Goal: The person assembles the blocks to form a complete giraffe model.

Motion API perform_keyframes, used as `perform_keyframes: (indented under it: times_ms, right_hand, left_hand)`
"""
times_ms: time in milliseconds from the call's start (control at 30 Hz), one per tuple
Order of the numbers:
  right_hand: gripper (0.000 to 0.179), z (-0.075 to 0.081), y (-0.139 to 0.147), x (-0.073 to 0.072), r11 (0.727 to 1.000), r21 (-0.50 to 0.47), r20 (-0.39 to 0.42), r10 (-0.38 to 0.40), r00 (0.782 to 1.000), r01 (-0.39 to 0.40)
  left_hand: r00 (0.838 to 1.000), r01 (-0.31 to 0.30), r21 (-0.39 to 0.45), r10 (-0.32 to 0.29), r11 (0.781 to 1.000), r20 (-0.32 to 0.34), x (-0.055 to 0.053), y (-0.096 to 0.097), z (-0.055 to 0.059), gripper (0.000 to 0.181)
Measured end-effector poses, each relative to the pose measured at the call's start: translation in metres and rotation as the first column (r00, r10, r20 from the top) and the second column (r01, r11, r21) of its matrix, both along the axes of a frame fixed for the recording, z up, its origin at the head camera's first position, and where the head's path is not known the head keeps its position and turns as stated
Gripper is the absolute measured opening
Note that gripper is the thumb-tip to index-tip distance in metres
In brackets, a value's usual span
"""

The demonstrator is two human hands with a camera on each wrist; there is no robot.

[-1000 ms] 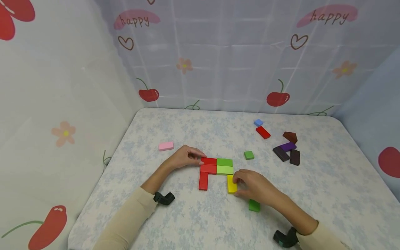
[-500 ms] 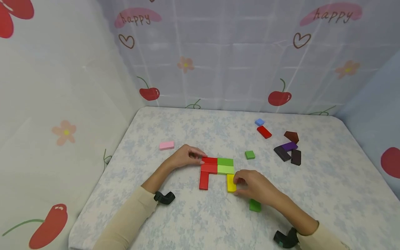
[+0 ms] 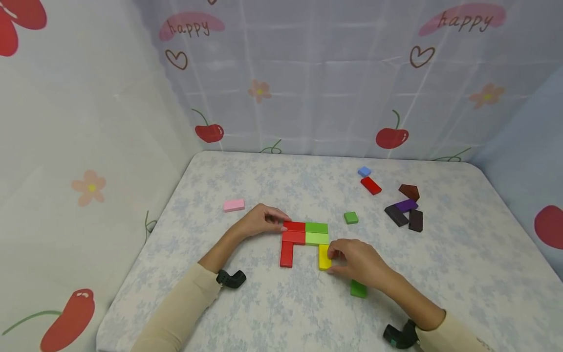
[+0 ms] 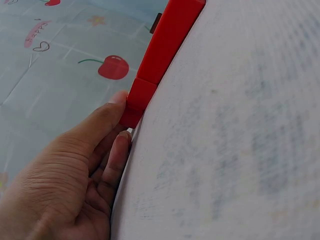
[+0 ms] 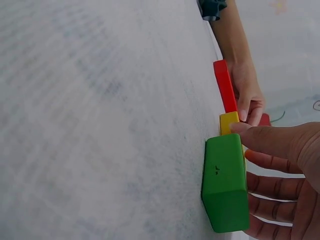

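Observation:
My left hand (image 3: 259,221) is at the left end of the upper red block (image 3: 294,226), its thumb and a finger holding the corner. Below that lie a second red block (image 3: 293,237) and an upright red block (image 3: 286,255). Green (image 3: 316,228) and light green (image 3: 316,238) blocks adjoin them on the right. My right hand (image 3: 361,261) pinches a yellow block (image 3: 324,257), which stands lengthwise just under the light green block's right end; whether they touch is unclear. Another green block (image 5: 225,180) lies near the right palm, partly covered in the head view.
A pink block (image 3: 234,205) lies left. Behind the right hand are a small green block (image 3: 351,218), a red block (image 3: 371,186) and a blue piece (image 3: 364,171). Brown (image 3: 409,191), purple (image 3: 406,205) and dark blocks (image 3: 415,221) cluster farther right. Patterned curtains border the table.
The yellow block has slid slightly up and left in my right hand, closer to the light green block. My left hand stays where it was.

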State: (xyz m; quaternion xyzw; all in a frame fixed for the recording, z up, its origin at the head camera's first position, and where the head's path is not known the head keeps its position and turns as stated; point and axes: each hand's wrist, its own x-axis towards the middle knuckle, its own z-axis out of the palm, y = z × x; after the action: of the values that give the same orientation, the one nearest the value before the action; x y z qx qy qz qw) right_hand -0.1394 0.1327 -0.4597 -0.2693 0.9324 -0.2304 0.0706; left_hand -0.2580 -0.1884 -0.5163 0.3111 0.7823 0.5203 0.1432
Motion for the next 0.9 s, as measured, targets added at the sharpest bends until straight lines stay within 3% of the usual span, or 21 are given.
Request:
perform_keyframes:
  times_ms: [300, 567, 900]
  right_hand:
    - [0.025, 0.005, 0.0, -0.002, 1.0, -0.002, 0.023, -0.011, 1.0, 0.011]
    - [0.016, 0.018, 0.022, 0.004, 0.997, -0.014, -0.013, -0.077, 0.997, 0.077]
    - [0.031, 0.015, 0.048, 0.032, 0.997, 0.039, 0.067, -0.064, 0.996, 0.062]
  left_hand:
    - [1.0, -0.014, 0.001, 0.014, 1.0, 0.001, -0.001, -0.002, 0.002, 0.027]
    - [1.0, -0.01, 0.0, 0.01, 1.0, 0.009, 0.0, -0.001, 0.001, 0.028]
    - [1.0, -0.008, -0.004, 0.008, 1.0, -0.008, -0.001, 0.0, 0.0, 0.028]
